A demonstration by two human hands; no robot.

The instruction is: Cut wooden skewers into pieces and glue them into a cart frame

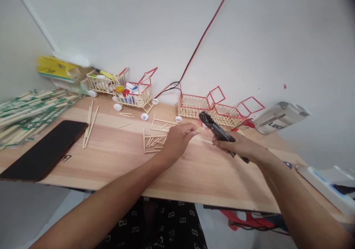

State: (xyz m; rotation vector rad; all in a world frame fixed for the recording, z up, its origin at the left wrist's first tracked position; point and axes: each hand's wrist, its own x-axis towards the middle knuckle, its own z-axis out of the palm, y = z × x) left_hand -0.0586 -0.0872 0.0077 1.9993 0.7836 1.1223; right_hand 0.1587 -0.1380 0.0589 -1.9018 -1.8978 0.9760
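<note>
My left hand (177,138) pinches a thin wooden stick (199,129) and holds its tip out to the right. My right hand (238,145) is wrapped round the handles of black cutting pliers (215,127), whose jaws sit at the stick's end. Both hands hover over a wooden table (124,164). Under my left hand lie several loose sticks and a glued stick frame (155,140). Two stick-built carts with red frames (219,108) stand just behind the hands by the wall.
Two more stick carts with white wheels (124,88) stand at the back left. A black phone (44,149) lies at the left. Wrapped chopstick packets (27,112) pile at the far left. A grey box (280,116) lies at the right. Red-black wire (199,42) runs up the wall.
</note>
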